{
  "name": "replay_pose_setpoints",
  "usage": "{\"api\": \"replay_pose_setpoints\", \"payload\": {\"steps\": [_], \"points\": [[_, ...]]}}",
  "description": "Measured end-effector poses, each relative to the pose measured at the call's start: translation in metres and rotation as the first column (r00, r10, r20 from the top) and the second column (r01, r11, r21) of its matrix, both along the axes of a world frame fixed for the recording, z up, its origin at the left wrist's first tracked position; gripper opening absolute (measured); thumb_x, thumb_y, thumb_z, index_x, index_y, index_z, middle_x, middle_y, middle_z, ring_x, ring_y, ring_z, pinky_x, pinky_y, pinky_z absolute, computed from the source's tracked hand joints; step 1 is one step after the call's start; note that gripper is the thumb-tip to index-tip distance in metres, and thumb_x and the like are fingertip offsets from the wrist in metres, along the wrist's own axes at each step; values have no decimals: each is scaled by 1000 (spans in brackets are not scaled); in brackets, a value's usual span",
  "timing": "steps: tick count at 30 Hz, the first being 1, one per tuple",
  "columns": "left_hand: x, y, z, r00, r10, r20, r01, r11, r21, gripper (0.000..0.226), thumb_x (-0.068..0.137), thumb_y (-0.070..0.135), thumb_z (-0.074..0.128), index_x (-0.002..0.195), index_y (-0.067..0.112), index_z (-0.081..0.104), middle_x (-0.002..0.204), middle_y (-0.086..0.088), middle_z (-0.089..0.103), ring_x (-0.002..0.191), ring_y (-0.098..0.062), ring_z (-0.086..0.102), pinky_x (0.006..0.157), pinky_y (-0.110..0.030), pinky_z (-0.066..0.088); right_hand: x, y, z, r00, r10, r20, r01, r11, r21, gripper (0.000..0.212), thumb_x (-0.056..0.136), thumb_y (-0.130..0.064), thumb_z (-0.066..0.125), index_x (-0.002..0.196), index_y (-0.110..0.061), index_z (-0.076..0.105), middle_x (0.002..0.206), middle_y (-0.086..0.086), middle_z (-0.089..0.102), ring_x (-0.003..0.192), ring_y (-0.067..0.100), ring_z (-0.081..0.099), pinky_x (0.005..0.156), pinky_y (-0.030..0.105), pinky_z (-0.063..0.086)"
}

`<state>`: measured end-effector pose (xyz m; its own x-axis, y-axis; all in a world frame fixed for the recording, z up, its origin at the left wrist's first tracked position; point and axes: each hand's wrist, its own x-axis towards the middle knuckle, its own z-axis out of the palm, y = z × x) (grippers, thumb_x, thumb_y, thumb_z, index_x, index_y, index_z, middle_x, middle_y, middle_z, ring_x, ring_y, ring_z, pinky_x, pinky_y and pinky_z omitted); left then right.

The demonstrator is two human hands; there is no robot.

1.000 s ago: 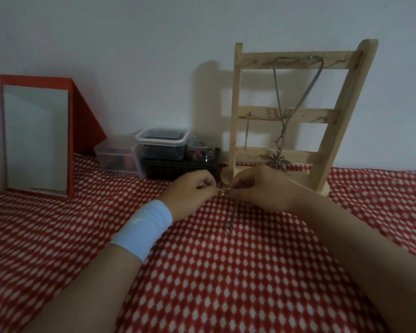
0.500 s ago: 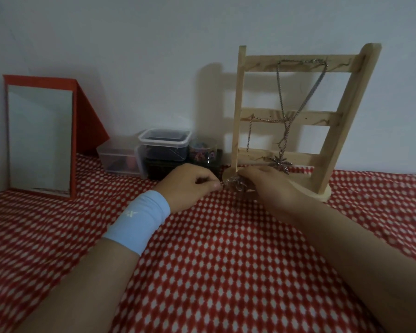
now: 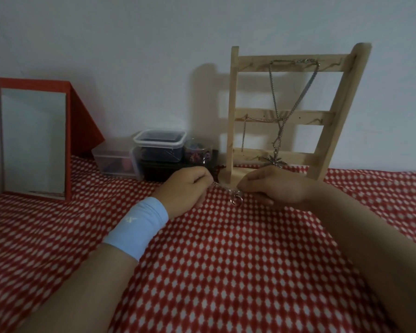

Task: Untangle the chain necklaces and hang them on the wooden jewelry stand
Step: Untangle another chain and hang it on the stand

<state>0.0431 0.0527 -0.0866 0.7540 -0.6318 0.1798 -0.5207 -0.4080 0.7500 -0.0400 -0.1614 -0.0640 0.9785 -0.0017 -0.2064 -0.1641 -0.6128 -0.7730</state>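
A red cloth with white diamonds (image 3: 226, 260) covers the worktop below a plain white wall. Just in front of the wooden jewelry stand (image 3: 298, 117), the left hand (image 3: 185, 188) and right hand (image 3: 274, 186) each pinch one end of a short chain (image 3: 222, 187) with curled fingers. It stretches between them, and a ring pendant (image 3: 236, 200) dangles from it. Other necklaces (image 3: 273, 92) hang on the stand. A red-framed mirror (image 3: 33, 140) stands at the left.
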Motion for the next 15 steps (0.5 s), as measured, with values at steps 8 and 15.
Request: {"api": "replay_pose_setpoints", "payload": {"steps": [8, 15], "points": [[7, 0, -17, 999, -29, -22, 31, 994, 109, 37, 95, 18, 44, 59, 11, 50, 62, -3, 52, 64, -13, 50, 75, -37, 44, 2, -9, -4, 996, 85, -4, -83, 961, -265, 17, 97, -47, 61, 100, -38, 76, 97, -18, 73, 93, -1, 66, 91, 25, 48], [10, -1, -31, 952, 49, 301, -118, 969, 215, 26, 96, 30, 50, 79, 17, 65, 86, 4, 57, 81, -11, 57, 79, -33, 50, 5, 4, -17, 926, 76, 371, 186, 764, -618, 25, 97, -29, 66, 121, -33, 69, 122, -11, 66, 104, 6, 58, 87, 22, 48]]}}
